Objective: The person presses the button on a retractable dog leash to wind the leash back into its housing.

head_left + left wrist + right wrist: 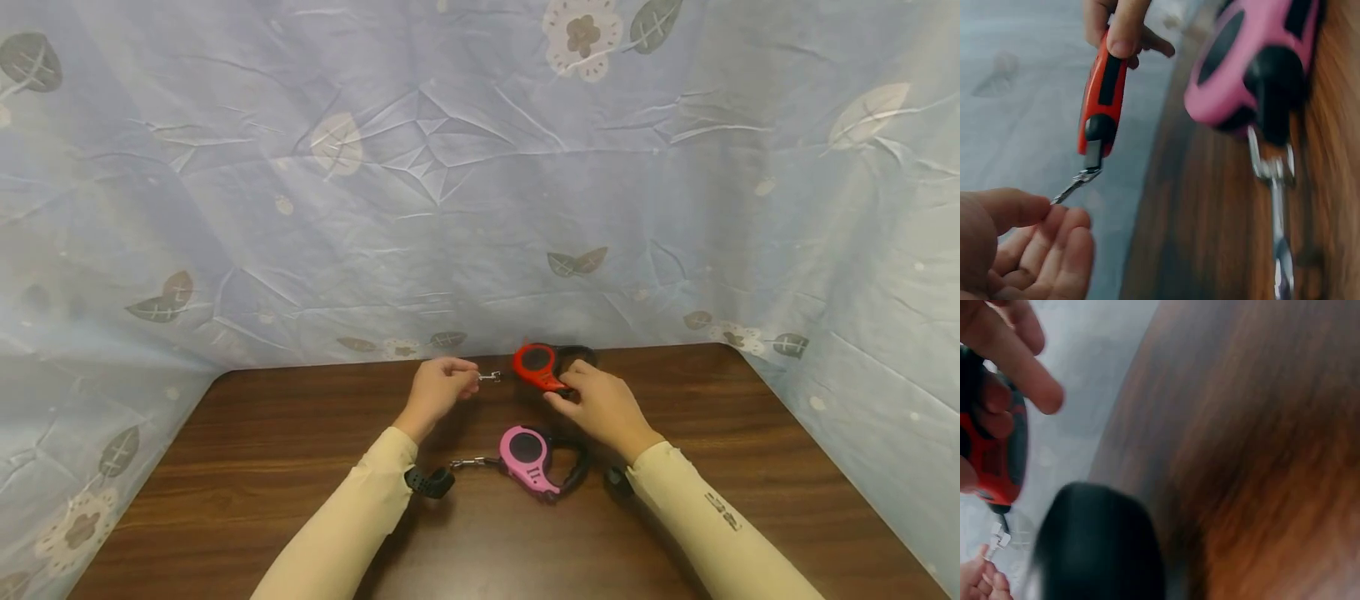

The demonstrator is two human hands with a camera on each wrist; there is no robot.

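Note:
A red retractable dog leash (534,360) with a black handle is near the back of the table. My right hand (603,404) grips it by its handle side, thumb and fingers around the lower red casing. Left of it, my left hand (442,387) pinches the leash's silver snap clip (490,377) between thumb and fingertips. In the left wrist view the clip still joins the red casing (1100,87) by a short dark strap. Closer to me, a pink retractable leash (525,458) lies on the table, its metal clip (470,462) pointing left.
The dark wood table (300,483) ends at a pale blue floral cloth (450,208) hanging behind and at both sides. Black bands are on both wrists. A blurred black shape (1097,544) fills the right wrist view's lower part; I cannot tell what it is.

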